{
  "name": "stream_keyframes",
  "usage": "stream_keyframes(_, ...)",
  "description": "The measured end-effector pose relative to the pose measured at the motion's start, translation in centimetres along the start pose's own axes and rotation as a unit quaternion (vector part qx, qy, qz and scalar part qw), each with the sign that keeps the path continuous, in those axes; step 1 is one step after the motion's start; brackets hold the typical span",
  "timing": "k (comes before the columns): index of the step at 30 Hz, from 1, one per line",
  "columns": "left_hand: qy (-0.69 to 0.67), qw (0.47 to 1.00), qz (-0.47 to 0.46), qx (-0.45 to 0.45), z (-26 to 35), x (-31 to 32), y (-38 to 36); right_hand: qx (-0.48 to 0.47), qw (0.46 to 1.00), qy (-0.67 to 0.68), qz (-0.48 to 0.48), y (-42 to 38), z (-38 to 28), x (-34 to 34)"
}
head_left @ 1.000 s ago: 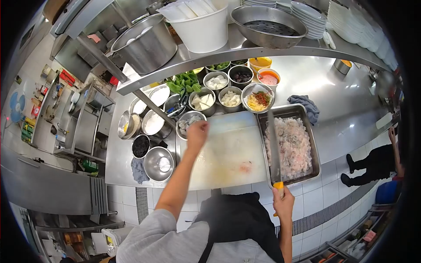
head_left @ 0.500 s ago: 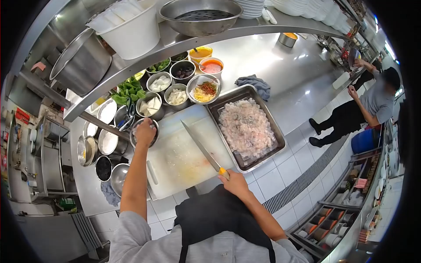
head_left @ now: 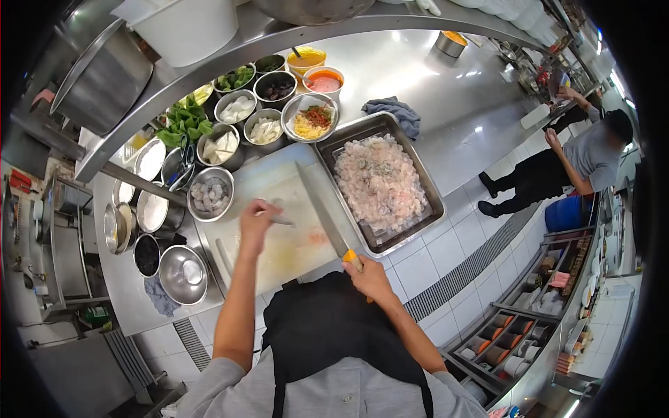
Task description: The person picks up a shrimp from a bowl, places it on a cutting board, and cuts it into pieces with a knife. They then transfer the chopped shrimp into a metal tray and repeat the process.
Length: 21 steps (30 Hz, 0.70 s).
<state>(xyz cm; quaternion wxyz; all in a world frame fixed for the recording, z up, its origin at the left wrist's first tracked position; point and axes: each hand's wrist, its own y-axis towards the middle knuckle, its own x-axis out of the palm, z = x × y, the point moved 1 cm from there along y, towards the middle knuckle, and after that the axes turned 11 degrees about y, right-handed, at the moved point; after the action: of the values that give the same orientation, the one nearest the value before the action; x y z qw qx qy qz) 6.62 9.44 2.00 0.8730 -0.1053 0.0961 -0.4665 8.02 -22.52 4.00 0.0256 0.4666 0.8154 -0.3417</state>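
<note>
My left hand (head_left: 256, 224) is over the cutting board (head_left: 293, 261), fingers pinched on a small greyish raw shrimp (head_left: 284, 221). Behind it to the left stands a steel bowl (head_left: 208, 219) of more raw shrimp. A large knife (head_left: 322, 214) is in my right hand (head_left: 370, 277), gripped by its yellow handle. The blade points away from me, along the board's right side. Beside the board on the right lies a deep metal tray (head_left: 391, 243) heaped with chopped pinkish-white raw pieces, probably shrimp.
Several containers of leafy greens (head_left: 185, 121), white slices and sauces stand behind the board. An empty steel bowl (head_left: 183, 274) sits at left. A grey cloth (head_left: 394, 115) lies behind the tray. A shelf (head_left: 293, 36) crosses overhead. Another person (head_left: 575, 157) stands at right.
My left hand has come out of the shrimp bowl and moved right over the board, with a shrimp in its fingers. My right hand still holds the knife. The view has shifted slightly.
</note>
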Motion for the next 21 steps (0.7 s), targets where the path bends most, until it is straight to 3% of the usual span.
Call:
stream_keyframes(1, 0.188, 0.980, 0.035, 0.051, -1.5, 1.0, -0.2, -0.008, 1.000, 0.011, 0.008, 0.3, 0.5, 0.0)
stream_keyframes(2, 0.369, 0.922, 0.068, 0.100, -2.4, 1.8, -0.5, -0.021, 1.000, -0.004, 0.012, 0.1, 0.4, -0.1)
stream_keyframes(5, 0.448, 0.854, 0.063, 0.258, -1.3, 2.4, -2.1, -0.054, 0.998, -0.037, 0.024, 0.1, -0.6, -0.7)
stream_keyframes(8, 0.491, 0.801, -0.075, 0.335, 0.2, 2.5, -2.2, -0.073, 0.995, -0.058, 0.030, 0.2, -0.1, -0.3)
stream_keyframes(9, 0.522, 0.784, -0.111, 0.318, 0.0, 2.7, -1.9, -0.083, 0.993, -0.073, 0.039, 0.5, 0.3, 0.0)
stream_keyframes(12, 0.508, 0.791, -0.168, 0.298, -0.4, 3.1, -1.9, -0.095, 0.986, -0.129, 0.053, 0.2, 0.4, -0.1)
stream_keyframes(15, 0.421, 0.853, -0.202, 0.234, -1.0, 4.5, -4.1, -0.105, 0.978, -0.171, 0.058, -0.2, -0.7, -0.5)
stream_keyframes(18, 0.395, 0.877, -0.128, 0.241, -1.5, 5.1, -5.1, -0.124, 0.971, -0.193, 0.062, -0.3, -2.0, -0.3)
stream_keyframes(21, 0.397, 0.869, -0.125, 0.267, -1.4, 5.1, -4.9, -0.143, 0.962, -0.224, 0.064, 0.7, -3.5, 0.6)
